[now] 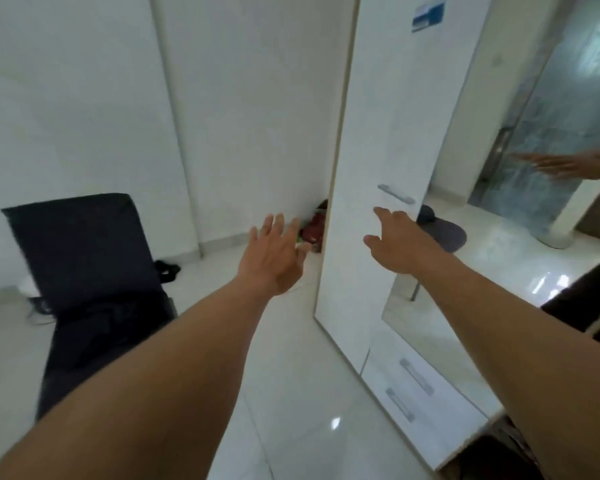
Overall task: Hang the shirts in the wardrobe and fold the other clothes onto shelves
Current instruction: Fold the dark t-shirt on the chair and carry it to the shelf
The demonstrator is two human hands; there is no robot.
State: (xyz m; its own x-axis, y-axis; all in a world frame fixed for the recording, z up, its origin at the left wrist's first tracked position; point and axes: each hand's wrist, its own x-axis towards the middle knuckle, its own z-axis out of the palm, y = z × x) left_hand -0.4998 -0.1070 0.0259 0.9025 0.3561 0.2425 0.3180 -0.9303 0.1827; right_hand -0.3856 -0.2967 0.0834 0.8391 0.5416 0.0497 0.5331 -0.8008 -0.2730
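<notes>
We reach both bare arms toward the white wardrobe (378, 133), whose tall door is closed. Our right hand (400, 242) is in front of that door, just below its silver door handle (395, 194); the fingers (383, 213) are spread apart and hold nothing, the forefinger tip near the handle but not touching it. Our left hand (276, 256) hovers to the left of the wardrobe, past its edge, palm down with the fingers apart and empty.

Right of the door, a mirror panel (534, 168) on the wardrobe shows a reflected hand. Below the door sit two drawers (420, 393) with silver pulls, both closed.

Well to the left of the wardrobe stands a dark chair (84, 258) on the glossy white floor (291, 393). In the corner between the wall and the wardrobe's left side lies a small reddish heap (314, 230), too blurred to identify. No shirts or other clothes are clearly recognisable.
</notes>
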